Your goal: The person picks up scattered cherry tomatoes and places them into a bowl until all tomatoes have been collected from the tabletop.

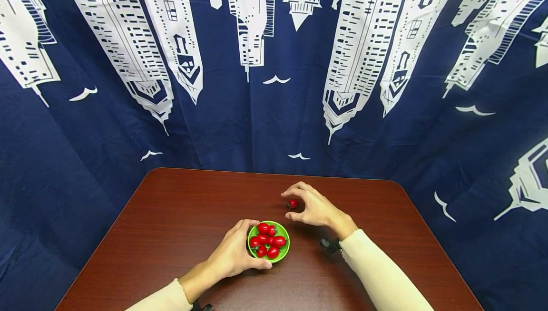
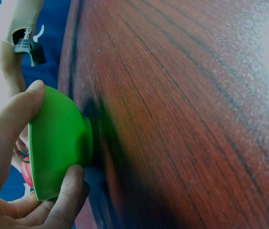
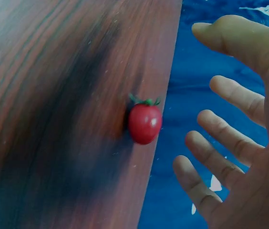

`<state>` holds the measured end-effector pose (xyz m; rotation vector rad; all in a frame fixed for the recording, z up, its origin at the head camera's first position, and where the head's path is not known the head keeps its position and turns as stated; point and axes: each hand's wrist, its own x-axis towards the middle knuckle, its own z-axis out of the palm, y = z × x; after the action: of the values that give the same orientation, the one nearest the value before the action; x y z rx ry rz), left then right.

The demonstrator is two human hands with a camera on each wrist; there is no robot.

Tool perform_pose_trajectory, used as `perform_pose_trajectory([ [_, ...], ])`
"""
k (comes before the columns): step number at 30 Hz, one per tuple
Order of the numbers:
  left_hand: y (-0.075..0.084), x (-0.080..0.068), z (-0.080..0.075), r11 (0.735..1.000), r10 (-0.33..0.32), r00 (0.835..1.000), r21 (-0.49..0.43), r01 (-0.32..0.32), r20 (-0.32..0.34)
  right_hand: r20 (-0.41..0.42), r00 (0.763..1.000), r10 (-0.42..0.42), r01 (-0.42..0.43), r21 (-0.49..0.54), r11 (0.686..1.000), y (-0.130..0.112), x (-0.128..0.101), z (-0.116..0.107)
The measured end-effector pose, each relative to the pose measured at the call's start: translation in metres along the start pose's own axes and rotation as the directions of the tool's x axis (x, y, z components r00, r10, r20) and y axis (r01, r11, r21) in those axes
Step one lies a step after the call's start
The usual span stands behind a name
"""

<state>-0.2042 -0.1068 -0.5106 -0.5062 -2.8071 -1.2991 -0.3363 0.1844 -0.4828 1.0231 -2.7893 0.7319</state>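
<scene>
A small green bowl [image 1: 282, 254] [image 2: 58, 143] stands on the dark wooden table [image 1: 180, 216], with several red cherry tomatoes [image 1: 267, 240] inside. My left hand [image 1: 233, 254] [image 2: 10, 157] grips the bowl's left side, thumb and fingers curled round its wall. One loose cherry tomato [image 1: 293, 203] [image 3: 144, 122] with a green stalk lies on the table just behind the bowl. My right hand [image 1: 310, 204] [image 3: 239, 129] hovers over it, fingers spread and loosely arched, not touching it.
A dark blue curtain [image 1: 274, 87] printed with white skyscrapers hangs round the table on all far sides. The table's back edge [image 1: 274, 174] runs a short way behind the loose tomato. Bare wood lies left and right of the bowl.
</scene>
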Motion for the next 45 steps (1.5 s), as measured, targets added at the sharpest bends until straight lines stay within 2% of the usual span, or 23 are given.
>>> perform_pose_trajectory([
  [7, 0.000, 0.000, 0.000, 1.000, -0.008, 1.000, 0.000, 0.008, 0.009, 0.027, 0.999, 0.039, -0.041, 0.045, 0.998, 0.016, 0.000, 0.007],
  [12, 0.000, 0.001, 0.000, 1.000, -0.010, 1.000, -0.004, 0.010, 0.009, 0.024, 0.999, 0.042, -0.043, 0.050, 0.998, 0.027, 0.002, 0.013],
  [17, 0.000, 0.001, 0.000, 1.000, -0.007, 1.000, -0.002, 0.007, 0.007, 0.057, 0.997, 0.061, -0.064, 0.053, 0.997, 0.033, 0.003, 0.018],
  [22, 0.000, 0.002, 0.000, 1.000, 0.001, 1.000, 0.006, -0.001, -0.002, 0.040, 0.998, 0.055, -0.056, 0.046, 0.997, 0.035, 0.003, 0.022],
  [29, 0.000, 0.001, 0.000, 1.000, -0.007, 1.000, -0.001, 0.007, 0.000, 0.015, 1.000, 0.013, -0.015, 0.102, 0.995, 0.036, 0.003, 0.023],
  [34, 0.000, 0.002, 0.000, 1.000, 0.004, 1.000, 0.011, -0.004, -0.013, 0.006, 1.000, 0.004, -0.004, 0.104, 0.995, 0.038, 0.004, 0.022],
  [45, 0.000, 0.002, 0.001, 1.000, 0.020, 1.000, 0.024, -0.019, -0.019, 0.012, 1.000, 0.027, -0.029, 0.116, 0.993, 0.035, 0.003, 0.022],
])
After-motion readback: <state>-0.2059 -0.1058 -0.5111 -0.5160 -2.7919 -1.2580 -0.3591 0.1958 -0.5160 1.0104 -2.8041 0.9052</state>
